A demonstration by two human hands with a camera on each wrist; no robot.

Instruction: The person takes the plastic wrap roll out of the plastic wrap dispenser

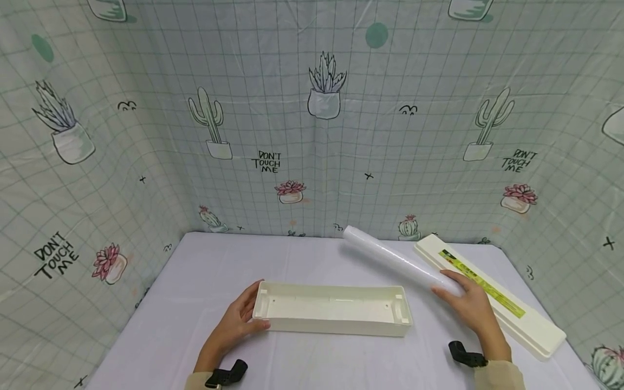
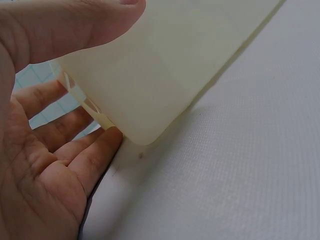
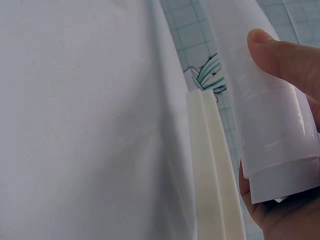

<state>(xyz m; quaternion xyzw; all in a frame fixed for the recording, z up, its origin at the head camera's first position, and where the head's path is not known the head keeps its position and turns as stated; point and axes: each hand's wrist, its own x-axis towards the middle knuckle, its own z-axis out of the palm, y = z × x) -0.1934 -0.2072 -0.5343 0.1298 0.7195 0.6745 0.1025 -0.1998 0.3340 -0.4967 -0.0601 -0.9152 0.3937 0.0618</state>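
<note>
A long cream plastic box [image 1: 336,326], without a cover, sits with its hollow side up near the middle of the table. At its left end my left hand [image 1: 236,319] grips it, the thumb along the front wall and the fingers at the end wall. My right hand [image 1: 470,306] holds a roll of clear plastic wrap [image 1: 385,255] by its near end. In the right wrist view, the thumb presses the side of the roll [image 3: 275,120] and fingers curl beneath. The roll slants away over the table, its far end raised.
Right of the roll lies a long cream lid [image 1: 541,333] with a yellow-green label [image 1: 507,299], close beside my right hand. A white cloth covers the table [image 1: 253,254]. A grid-patterned curtain [image 1: 341,146] with cactus drawings surrounds the back and sides.
</note>
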